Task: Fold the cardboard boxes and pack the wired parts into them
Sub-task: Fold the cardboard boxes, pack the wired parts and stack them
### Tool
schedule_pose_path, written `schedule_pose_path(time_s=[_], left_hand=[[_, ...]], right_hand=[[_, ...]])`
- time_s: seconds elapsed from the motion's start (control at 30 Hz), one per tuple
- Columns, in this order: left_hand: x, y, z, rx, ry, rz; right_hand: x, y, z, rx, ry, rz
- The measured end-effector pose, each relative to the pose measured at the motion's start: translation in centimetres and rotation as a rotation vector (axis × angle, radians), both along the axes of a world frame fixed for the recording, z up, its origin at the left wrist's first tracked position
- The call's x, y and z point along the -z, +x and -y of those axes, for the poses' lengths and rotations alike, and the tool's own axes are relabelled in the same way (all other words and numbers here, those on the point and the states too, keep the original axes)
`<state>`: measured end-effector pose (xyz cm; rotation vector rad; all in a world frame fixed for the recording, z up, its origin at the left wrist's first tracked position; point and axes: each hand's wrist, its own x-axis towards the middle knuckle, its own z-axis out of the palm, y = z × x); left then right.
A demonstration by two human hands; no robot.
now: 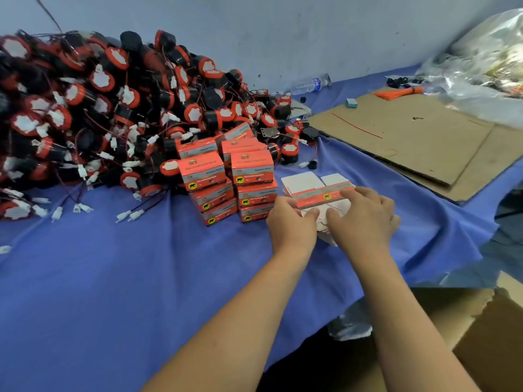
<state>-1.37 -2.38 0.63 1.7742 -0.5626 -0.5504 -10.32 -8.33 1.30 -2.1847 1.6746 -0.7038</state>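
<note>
A counter [113,278] draped in blue cloth fills the view, running to a pale wall at its far edge. A big heap of wired parts [99,108], round black and red units with thin wires and white plug connectors, covers the far left corner and spills toward the middle. A flat brown cardboard sheet [410,137] lies along the right edge, with a crumpled clear plastic bag [486,60] in the far right corner. An open brown carton [481,335] stands off the near right corner. Folded red boxes [226,179] are stacked in two columns at the middle, touching the heap. Just right of them lies a stack of flat unfolded boxes [308,182], white with a red printed band. The left hand [291,224] and right hand [365,219] both rest on this stack, fingers curled and pinching the near edge of the top one. A water bottle [310,84] lies by the far edge, near a bundle of orange ties [396,94] and a small teal box [351,103].
</note>
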Motion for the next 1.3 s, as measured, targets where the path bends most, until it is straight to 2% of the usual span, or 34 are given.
schedule_pose_path(time_s=[0.1, 0.2, 0.3, 0.43, 0.53, 0.67, 0.83, 0.93, 1.03, 1.3], left_hand=[[0.6, 1.2, 0.2, -0.001, 0.033, -0.083], [1.0, 1.6, 0.1, -0.007, -0.001, -0.178], [0.9, 1.4, -0.1, -0.026, -0.078, -0.214], [0.6, 1.0, -0.5, -0.034, -0.190, -0.162], [-0.2, 0.8, -0.7, 0.001, -0.276, -0.214], [-1.9, 0.7, -1.6, 0.111, -0.373, -0.289], [-3.7, 1.5, -5.2, 0.182, -0.471, -0.393], [-3.8, 2.4, -9.2, 0.165, -0.524, -0.345], [-3.3, 3.5, -13.9, 0.096, -0.527, -0.220], [-0.6, 6.1, -27.9, -0.326, -0.319, 0.083]], right_hand=[[0.2, -0.3, 1.0, -0.016, 0.064, -0.087], [0.5, -0.5, 1.4, -0.017, 0.078, -0.079], [0.5, -0.9, 1.8, -0.010, 0.092, 0.004], [0.2, -1.3, 1.6, -0.017, 0.074, 0.089], [-0.1, -1.7, 1.3, -0.044, 0.052, 0.170], [-1.1, -2.8, 1.1, -0.143, 0.026, 0.347], [-3.3, -4.0, -0.2, -0.306, -0.044, 0.441], [-4.4, -3.6, -2.4, -0.431, -0.001, 0.434], [-5.0, -1.7, -5.9, -0.548, -0.045, 0.351], [-2.6, 6.5, -17.6, -0.866, -0.025, 0.164]])
